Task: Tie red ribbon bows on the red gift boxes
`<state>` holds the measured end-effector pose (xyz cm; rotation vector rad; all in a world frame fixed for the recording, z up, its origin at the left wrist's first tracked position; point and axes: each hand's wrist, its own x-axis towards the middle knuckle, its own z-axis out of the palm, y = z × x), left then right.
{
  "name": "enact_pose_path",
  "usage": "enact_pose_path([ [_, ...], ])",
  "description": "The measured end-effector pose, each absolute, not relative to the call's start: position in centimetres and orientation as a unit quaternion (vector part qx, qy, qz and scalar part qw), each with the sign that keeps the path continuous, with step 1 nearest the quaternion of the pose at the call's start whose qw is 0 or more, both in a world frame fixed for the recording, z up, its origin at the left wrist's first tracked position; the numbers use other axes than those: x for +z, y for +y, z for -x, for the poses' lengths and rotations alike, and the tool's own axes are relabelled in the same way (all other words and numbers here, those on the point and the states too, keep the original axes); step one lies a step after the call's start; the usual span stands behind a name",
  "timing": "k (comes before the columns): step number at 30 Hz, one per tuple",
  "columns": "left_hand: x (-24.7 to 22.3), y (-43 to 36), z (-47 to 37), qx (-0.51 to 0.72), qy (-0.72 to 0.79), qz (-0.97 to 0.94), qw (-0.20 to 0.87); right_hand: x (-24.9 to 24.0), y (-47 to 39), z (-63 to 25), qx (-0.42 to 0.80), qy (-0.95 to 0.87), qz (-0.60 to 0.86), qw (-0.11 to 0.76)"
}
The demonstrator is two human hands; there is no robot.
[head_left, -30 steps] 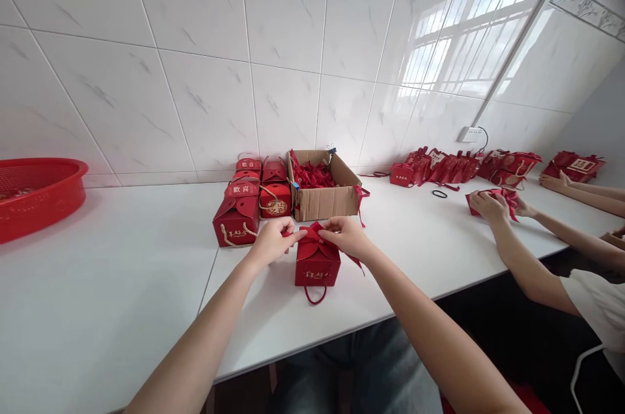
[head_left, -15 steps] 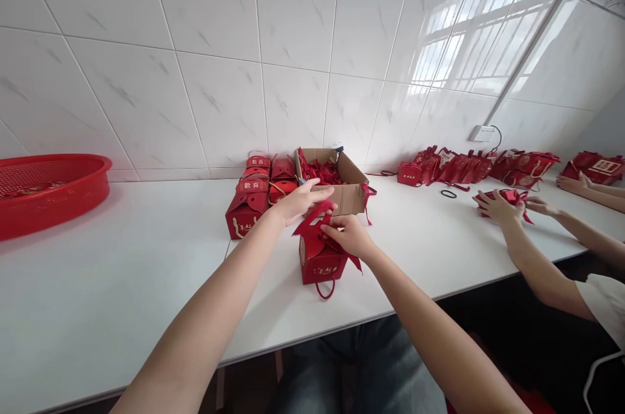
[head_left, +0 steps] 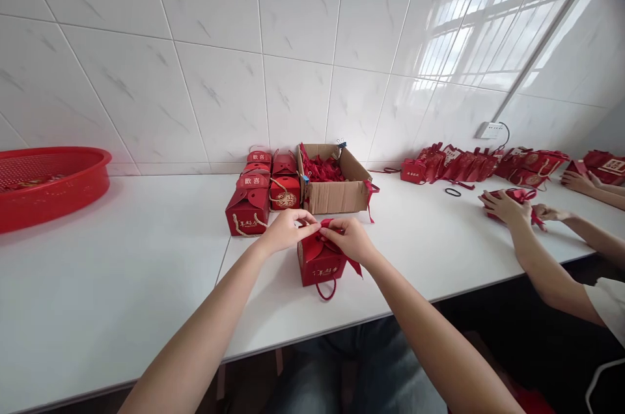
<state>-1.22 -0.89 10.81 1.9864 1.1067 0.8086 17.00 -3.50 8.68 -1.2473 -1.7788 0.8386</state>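
In front of me a red gift box (head_left: pixel 321 264) stands upright on the white table, gold lettering on its front and a red cord handle (head_left: pixel 326 291) hanging down. At its top a red ribbon (head_left: pixel 355 266) is bunched, with one tail falling to the right. My left hand (head_left: pixel 289 232) pinches the ribbon from the left side. From the right, my right hand (head_left: pixel 350 239) pinches it too, so both sets of fingertips almost meet. The fingers hide most of the ribbon's knot or loop.
Behind stand several finished-looking red boxes (head_left: pixel 247 209) beside a cardboard box (head_left: pixel 336 198) of red ribbons. A red plastic basket (head_left: pixel 92 189) is at far left. On the right, a black ring (head_left: pixel 452 192), more red boxes (head_left: pixel 530 170) and a co-worker's hands (head_left: pixel 510 209) holding a box.
My left hand has come down and closed on the ribbon; before, it was raised with fingers extended. The ribbon's upright part is now lower. My right hand stays at the box top.
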Motion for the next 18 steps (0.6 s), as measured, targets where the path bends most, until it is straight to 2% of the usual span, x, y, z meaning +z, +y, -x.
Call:
enact_pose_path([
  [7,9.3,-1.1,1.2,0.382,0.398,-0.750,0.366,7.9,-3.9,-16.6,0.364,-0.621,0.505,0.476],
  [18,8.6,-2.0,0.3,0.426,0.366,-0.744,0.363,8.1,-4.2,-16.6,0.324,-0.662,0.502,0.453],
])
